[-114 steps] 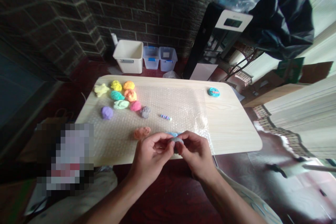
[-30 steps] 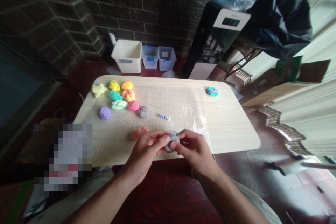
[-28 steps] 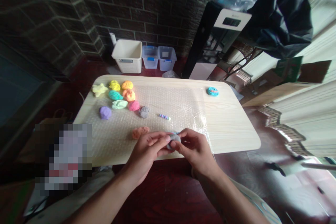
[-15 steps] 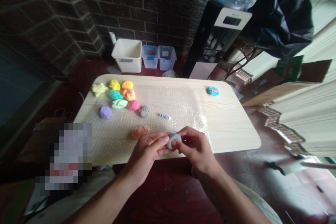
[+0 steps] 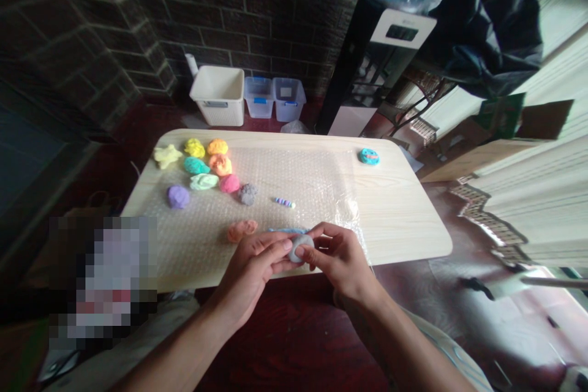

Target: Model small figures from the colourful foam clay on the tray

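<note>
A smooth, flattened grey piece of modelling clay [image 5: 301,247] is pinched between my two hands over the table's front edge. My left hand [image 5: 257,263] grips its left side with thumb and fingers. On the right side, my right hand [image 5: 337,257] presses its thumb onto the face of the clay. Just behind the hands lies a blue strip [image 5: 287,231], partly hidden by them. A brownish-orange clay lump [image 5: 242,231] rests left of them on the bubble wrap [image 5: 294,165]. Farther back is a short striped roll [image 5: 285,202] of purple, blue and white.
Several coloured clay lumps, among them a purple one [image 5: 178,196] and a pink one [image 5: 229,183], sit at the table's left. A blue round piece [image 5: 369,156] lies far right. Behind the table [image 5: 404,214] stand a white bin [image 5: 218,98] and a water dispenser [image 5: 376,67].
Both hands still hold the grey clay, with little change of grip. The whole view has shifted slightly, and more of the blue strip shows behind the fingers.
</note>
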The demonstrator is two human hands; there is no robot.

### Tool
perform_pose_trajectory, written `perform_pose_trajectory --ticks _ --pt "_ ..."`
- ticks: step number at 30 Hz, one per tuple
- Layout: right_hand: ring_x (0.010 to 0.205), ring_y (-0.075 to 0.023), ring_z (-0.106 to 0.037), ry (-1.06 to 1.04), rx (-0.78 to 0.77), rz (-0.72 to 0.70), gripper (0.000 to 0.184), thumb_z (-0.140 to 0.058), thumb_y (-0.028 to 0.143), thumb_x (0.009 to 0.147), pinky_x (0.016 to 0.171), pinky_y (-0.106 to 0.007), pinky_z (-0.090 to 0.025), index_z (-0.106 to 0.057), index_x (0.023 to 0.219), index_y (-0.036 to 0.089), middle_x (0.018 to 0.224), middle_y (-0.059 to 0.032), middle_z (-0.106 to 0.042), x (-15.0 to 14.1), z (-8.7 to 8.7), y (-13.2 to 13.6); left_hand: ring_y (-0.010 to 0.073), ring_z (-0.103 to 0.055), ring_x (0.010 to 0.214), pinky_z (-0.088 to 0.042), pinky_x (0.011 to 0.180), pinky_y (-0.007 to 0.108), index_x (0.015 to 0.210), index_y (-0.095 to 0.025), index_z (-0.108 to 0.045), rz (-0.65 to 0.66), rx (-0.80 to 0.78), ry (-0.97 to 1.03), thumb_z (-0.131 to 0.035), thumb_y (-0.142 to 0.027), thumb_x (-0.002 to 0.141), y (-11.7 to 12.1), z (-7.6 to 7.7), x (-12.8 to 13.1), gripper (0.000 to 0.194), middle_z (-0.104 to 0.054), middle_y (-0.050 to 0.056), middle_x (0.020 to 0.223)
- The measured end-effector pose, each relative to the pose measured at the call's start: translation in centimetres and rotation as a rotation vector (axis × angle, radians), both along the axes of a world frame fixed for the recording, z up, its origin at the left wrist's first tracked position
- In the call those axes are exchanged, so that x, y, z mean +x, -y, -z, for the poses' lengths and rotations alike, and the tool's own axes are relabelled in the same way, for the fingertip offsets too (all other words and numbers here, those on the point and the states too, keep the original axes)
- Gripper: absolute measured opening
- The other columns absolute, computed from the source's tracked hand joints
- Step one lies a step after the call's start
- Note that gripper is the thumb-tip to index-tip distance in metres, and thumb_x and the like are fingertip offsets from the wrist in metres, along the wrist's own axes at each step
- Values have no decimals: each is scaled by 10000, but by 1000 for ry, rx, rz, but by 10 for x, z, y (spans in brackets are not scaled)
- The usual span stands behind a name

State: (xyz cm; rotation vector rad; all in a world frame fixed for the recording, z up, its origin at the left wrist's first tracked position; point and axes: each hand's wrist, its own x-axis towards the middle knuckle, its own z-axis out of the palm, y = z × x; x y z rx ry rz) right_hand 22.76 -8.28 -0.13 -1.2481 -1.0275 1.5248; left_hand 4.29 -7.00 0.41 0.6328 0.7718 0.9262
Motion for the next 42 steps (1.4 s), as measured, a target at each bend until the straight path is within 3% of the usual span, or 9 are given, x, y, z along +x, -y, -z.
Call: perform_pose_trajectory --ticks 8,12,16,22,33,42 --pt "632 -133 -617 24 2 26 404 -1009 421 689 578 -252 -468 -718 822 173 709 -14 -735 -1 0 1 256 -793 954 -672 878 396 896 -161 -855 -19 -29 24 -806 -227 887 1 -1 0 83 -852 96 1004" --pt "649 -136 -615 15 -39 4 427 -1007 451 680 576 -247 -465 -731 851 174 730 -16 -732 0 -1 0 256 -790 967 -661 911 400 963 -152 -863 60 -7 21 -794 -268 909 0 -4 -2 146 -847 114 1042" --pt "683 -155 -622 42 -9 -48 411 -957 502 745 585 -263 -474 -789 921 170 780 -36 -737 1 0 0 242 -788 952 -660 904 384 1013 -156 -862 118 -23 -18 -841 -312 886 -4 -3 -2 203 -843 115 1030" --pt "664 -158 -644 -40 24 -62 384 -861 525 861 641 -301 -545 -821 973 160 733 -41 -730 7 -1 -3 256 -790 955 -670 885 402 1000 -154 -858 38 12 -104 -878 -372 858 -8 2 -1 261 -834 131 1072" --pt "591 -125 -598 21 1 -15 414 -988 477 700 519 -239 -491 -736 816 170 690 -6 -701 3 8 -2 235 -790 931 -627 880 337 1082 -147 -841 80 117 -192 -838 -361 904 -5 1 0 279 -844 122 1012" --pt "595 -134 -621 32 15 -18 466 -1009 482 661 526 -260 -539 -746 897 178 717 -12 -724 4 3 -6 225 -767 949 -586 907 335 1001 -152 -809 44 73 -141 -832 -351 896 -2 0 3 226 -838 110 1019"
